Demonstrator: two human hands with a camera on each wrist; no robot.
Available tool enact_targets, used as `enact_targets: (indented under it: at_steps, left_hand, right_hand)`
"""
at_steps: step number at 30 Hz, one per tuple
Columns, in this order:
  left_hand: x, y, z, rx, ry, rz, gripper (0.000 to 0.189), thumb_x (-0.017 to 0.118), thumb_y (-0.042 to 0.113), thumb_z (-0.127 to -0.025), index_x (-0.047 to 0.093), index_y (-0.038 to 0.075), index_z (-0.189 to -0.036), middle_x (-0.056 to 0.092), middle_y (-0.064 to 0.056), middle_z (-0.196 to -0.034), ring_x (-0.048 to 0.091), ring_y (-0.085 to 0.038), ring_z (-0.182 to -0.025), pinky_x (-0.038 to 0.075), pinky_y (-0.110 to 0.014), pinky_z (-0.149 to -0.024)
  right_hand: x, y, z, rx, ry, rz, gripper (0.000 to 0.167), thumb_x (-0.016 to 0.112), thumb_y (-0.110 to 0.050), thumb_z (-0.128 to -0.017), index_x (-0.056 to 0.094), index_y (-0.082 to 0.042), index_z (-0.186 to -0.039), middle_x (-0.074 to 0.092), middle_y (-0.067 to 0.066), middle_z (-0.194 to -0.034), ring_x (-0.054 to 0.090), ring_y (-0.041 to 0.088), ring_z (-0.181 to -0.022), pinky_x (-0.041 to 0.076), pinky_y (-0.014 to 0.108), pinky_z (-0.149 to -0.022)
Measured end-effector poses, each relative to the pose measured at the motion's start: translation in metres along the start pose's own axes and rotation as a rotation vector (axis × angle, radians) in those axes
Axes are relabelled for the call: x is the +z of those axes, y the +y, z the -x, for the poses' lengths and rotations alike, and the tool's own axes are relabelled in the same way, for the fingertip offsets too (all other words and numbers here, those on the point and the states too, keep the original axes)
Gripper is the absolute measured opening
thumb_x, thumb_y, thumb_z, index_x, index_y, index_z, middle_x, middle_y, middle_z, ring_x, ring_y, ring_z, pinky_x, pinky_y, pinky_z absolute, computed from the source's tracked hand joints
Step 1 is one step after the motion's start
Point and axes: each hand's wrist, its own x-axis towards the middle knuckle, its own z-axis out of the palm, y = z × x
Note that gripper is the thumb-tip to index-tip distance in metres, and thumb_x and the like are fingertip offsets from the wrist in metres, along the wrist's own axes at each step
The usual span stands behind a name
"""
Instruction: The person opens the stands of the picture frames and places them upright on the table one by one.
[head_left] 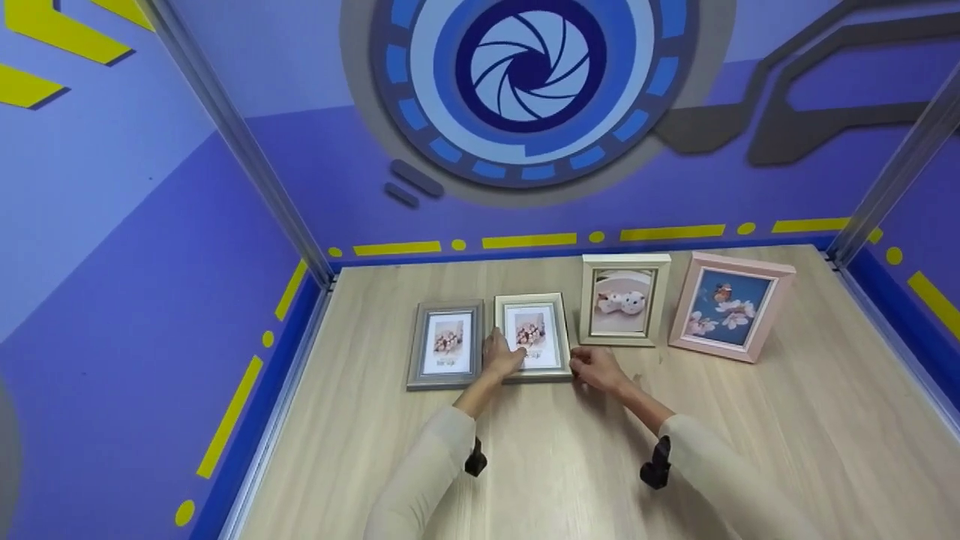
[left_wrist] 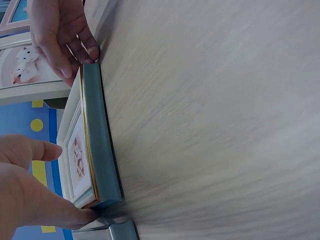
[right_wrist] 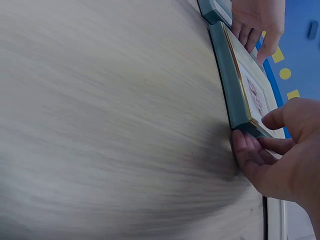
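Between my hands a cream-and-gold picture frame (head_left: pixel 533 373) lies face up on the table, showing a flower print with a white border. My left hand (head_left: pixel 501 358) is at its left side, fingers along the edge and thumb held over the front. At the lower right corner is my right hand (head_left: pixel 598 367), its loosely bent fingertips against the side in the right wrist view, the thumb (right_wrist: pixel 274 120) just above the face. A grey picture frame (head_left: pixel 415 349) with a like print lies flat close to the left, partly behind my left hand in the left wrist view.
A cream picture frame (head_left: pixel 587 300) with a picture of two white round animal figures stands upright behind my right hand. Right of it stands a pink picture frame (head_left: pixel 776 311) with a bird and blossoms. Blue-purple panels (head_left: pixel 300 172) wall the wooden table (head_left: pixel 547 465).
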Motion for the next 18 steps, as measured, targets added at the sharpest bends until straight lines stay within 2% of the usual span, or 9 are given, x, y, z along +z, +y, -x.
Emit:
enact_targets:
  at_steps: [3,7,13,18]
  left_hand:
    - [-0.002,0.000,0.002,-0.014,-0.018,0.018,0.082,0.061,0.014,-0.090,0.020,-0.015,-0.155,0.026,-0.038,-0.159,0.023,-0.051,-0.151,0.022,-0.054,-0.127]
    - [0.000,0.002,0.005,-0.020,-0.011,0.017,0.079,0.063,0.014,-0.089,0.026,-0.013,-0.153,0.029,-0.036,-0.157,0.025,-0.051,-0.150,0.026,-0.053,-0.126]
    - [0.002,0.008,0.010,-0.030,0.046,0.042,0.074,0.064,0.013,-0.089,0.033,-0.012,-0.152,0.035,-0.035,-0.154,0.032,-0.049,-0.147,0.030,-0.052,-0.124]
    - [0.001,0.013,0.012,-0.044,0.090,0.044,0.064,0.063,0.013,-0.093,0.040,-0.011,-0.147,0.046,-0.036,-0.143,0.047,-0.050,-0.135,0.040,-0.054,-0.117]
  right_hand:
    - [0.004,-0.007,0.000,0.023,0.034,0.042,0.025,0.058,0.000,-0.093,0.067,0.017,-0.109,0.069,0.019,-0.085,0.055,0.009,-0.069,0.047,0.020,-0.060]
    - [0.007,-0.016,0.001,0.053,0.021,0.040,0.026,0.058,0.002,-0.093,0.067,0.015,-0.113,0.068,0.018,-0.086,0.051,0.009,-0.068,0.043,0.019,-0.061]
    - [0.013,-0.020,0.001,0.188,0.011,-0.070,0.035,0.059,0.001,-0.092,0.062,0.017,-0.123,0.071,0.026,-0.105,0.063,0.020,-0.087,0.050,0.022,-0.072]
    - [0.015,-0.021,0.000,0.248,0.033,-0.076,0.043,0.064,-0.007,-0.090,0.060,0.015,-0.128,0.069,0.024,-0.113,0.062,0.022,-0.097,0.050,0.023,-0.079]
